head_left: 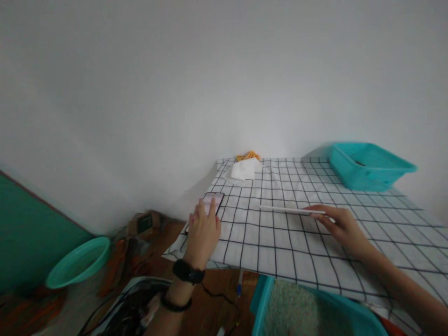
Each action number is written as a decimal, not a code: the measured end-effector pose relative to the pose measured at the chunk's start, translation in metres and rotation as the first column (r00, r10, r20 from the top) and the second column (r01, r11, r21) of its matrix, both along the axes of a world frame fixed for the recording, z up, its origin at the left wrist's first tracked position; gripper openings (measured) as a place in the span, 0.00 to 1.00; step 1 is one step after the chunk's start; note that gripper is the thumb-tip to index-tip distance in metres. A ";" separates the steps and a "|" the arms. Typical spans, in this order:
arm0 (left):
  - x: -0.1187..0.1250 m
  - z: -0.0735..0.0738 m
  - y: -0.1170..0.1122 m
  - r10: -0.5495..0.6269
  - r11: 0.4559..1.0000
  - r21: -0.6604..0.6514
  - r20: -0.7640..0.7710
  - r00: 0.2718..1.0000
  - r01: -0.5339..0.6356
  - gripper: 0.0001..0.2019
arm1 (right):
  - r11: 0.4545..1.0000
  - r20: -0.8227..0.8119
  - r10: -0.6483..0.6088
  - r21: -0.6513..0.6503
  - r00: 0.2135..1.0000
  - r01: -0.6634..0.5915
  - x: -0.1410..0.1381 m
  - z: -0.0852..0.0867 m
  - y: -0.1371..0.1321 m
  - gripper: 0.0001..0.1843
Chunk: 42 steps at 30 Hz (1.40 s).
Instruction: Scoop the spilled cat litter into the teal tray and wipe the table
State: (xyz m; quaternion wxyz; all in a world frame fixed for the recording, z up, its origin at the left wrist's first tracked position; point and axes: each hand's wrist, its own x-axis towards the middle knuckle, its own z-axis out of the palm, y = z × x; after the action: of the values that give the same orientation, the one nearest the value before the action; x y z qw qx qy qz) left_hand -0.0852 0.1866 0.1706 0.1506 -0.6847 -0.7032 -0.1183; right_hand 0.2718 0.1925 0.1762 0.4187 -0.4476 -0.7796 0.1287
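Note:
My left hand (204, 228), palm down, lies over a phone (214, 199) at the left edge of the cloth-covered table. Its fingers are stretched out onto the lit screen, and the hand hides the phone's lower part. A dark watch and a black band circle that wrist. On the other side, my right hand (338, 224) pinches the right end of a thin, straight white stick-like thing (280, 209). It lies roughly level, just above or on the checked cloth (273, 238); which of the two I cannot tell.
A turquoise basket (367, 179) stands at the back right. White tissue (244, 169) and a crumpled orange-yellow thing (249, 155) lie by the wall. Below the front edge is a turquoise tub (263, 303) with grainy contents. A green basin (101, 252) sits lower left.

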 end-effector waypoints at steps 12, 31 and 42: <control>0.027 -0.010 -0.018 -0.468 0.870 -0.151 0.047 0.882 0.470 0.26 | 0.989 -0.301 -0.141 -0.080 0.943 0.122 0.009 -0.004 -0.001 0.17; 0.045 -0.025 -0.004 -0.666 0.744 -0.101 -0.028 0.745 0.661 0.28 | 0.668 0.576 -0.658 0.150 0.485 0.728 0.031 0.023 0.103 0.21; 0.043 -0.025 -0.001 -0.696 0.718 -0.089 -0.107 0.710 0.690 0.33 | 0.774 0.740 -0.485 0.115 0.465 0.623 0.023 0.032 0.121 0.21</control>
State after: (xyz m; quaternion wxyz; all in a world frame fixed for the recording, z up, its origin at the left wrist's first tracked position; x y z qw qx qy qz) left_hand -0.0418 0.1857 0.1456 0.1271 -0.9077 -0.3859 -0.1055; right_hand 0.2949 0.3134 0.2078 0.0467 -0.7225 -0.6755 -0.1395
